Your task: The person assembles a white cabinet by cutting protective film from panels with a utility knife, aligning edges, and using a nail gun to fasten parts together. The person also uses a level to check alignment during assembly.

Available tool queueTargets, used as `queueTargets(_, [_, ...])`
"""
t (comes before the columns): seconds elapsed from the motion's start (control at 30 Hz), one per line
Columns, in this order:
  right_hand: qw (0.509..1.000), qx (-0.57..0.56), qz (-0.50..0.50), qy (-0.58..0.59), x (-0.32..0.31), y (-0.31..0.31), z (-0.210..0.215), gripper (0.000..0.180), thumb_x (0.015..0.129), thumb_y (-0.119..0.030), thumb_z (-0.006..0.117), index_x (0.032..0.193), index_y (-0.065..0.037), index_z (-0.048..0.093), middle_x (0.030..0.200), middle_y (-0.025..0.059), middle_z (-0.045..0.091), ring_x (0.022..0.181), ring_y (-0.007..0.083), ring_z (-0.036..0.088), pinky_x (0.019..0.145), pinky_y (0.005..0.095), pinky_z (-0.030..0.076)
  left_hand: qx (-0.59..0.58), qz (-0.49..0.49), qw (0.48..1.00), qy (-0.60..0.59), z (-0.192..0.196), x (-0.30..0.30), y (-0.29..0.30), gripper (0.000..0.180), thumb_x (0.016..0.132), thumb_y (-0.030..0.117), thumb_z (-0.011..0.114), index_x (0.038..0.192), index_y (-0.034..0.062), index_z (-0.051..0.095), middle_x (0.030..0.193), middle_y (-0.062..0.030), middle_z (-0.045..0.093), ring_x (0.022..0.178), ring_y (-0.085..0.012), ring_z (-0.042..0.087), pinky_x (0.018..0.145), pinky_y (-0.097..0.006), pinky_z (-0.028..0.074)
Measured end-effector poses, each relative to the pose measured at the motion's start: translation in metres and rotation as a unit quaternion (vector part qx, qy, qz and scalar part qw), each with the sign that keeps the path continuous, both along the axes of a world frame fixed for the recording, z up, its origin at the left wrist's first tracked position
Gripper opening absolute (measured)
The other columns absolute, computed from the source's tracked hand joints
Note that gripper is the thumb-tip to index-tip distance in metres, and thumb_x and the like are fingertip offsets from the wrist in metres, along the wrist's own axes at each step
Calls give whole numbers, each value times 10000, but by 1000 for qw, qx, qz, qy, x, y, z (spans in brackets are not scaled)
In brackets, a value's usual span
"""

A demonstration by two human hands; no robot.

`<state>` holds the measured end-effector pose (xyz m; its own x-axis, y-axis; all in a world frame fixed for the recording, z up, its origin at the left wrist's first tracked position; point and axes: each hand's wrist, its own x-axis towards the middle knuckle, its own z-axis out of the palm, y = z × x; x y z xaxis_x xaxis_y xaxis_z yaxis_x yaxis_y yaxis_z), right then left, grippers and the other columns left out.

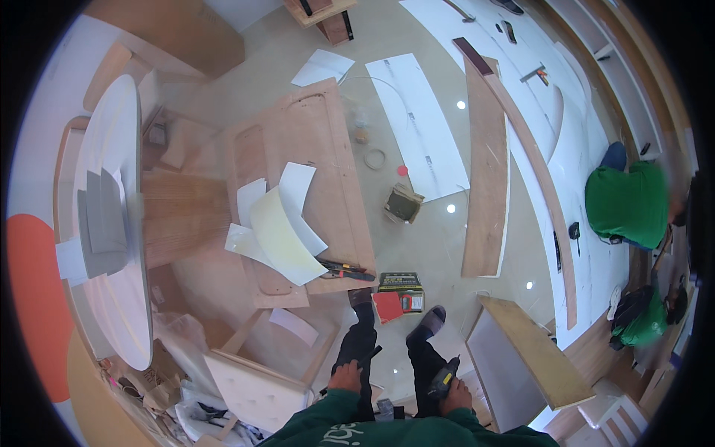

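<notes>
At my left thigh, my left hand (345, 378) is closed around a slim black tool (369, 356) whose kind I cannot make out. By my right thigh, my right hand (456, 397) grips a black cordless drill (444, 378) with a yellow patch, its narrow tip pointing up and away. Beyond my feet lies a large plywood panel (339, 179). Curved white and cream sheets (279, 231) overlap on it, and several hand tools (346, 270) rest at its near edge. A dark box (400, 281) with a red sheet (387, 306) against it stands near my feet.
A small open carton (403, 205) and a white board (421, 127) lie ahead. Long wood strips (488, 171) stretch along the right. An open wooden box frame (525, 346) stands near right; a round white tabletop (123, 223) is at left. Two people in green (625, 205) work at right.
</notes>
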<state>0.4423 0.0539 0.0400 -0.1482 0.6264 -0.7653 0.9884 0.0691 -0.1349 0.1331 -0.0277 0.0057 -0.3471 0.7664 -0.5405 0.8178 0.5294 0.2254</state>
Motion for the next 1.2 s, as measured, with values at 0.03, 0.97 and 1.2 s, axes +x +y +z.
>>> queueTargets(0.03, [1000, 9, -7, 7, -2, -3, -1, 577, 679, -187, 699, 1171, -11, 454, 1061, 206, 556, 932, 397, 595, 790, 510, 499, -18, 3, 1000, 5, -2, -4, 3, 289, 869, 277, 635, 1094, 105, 573, 843, -82, 594, 811, -288, 610, 654, -431, 516])
queueTargets(0.97, [723, 72, -687, -11, -2, -289, 207, 445, 696, -262, 676, 1091, -56, 655, 1048, 234, 660, 1050, 379, 614, 897, 436, 495, 132, -332, 911, -208, 161, -21, 141, 242, 874, 206, 613, 1031, 22, 629, 832, -161, 620, 798, -332, 619, 729, -424, 480])
queueTargets(1.2, [601, -86, -787, -107, -108, -418, 203, 477, 712, -343, 684, 1088, -48, 686, 1080, 217, 668, 1029, 374, 631, 882, 446, 492, -23, -310, 917, -250, 188, -53, 123, 262, 853, 108, 629, 1098, 15, 634, 837, -148, 658, 651, -248, 666, 601, -372, 528])
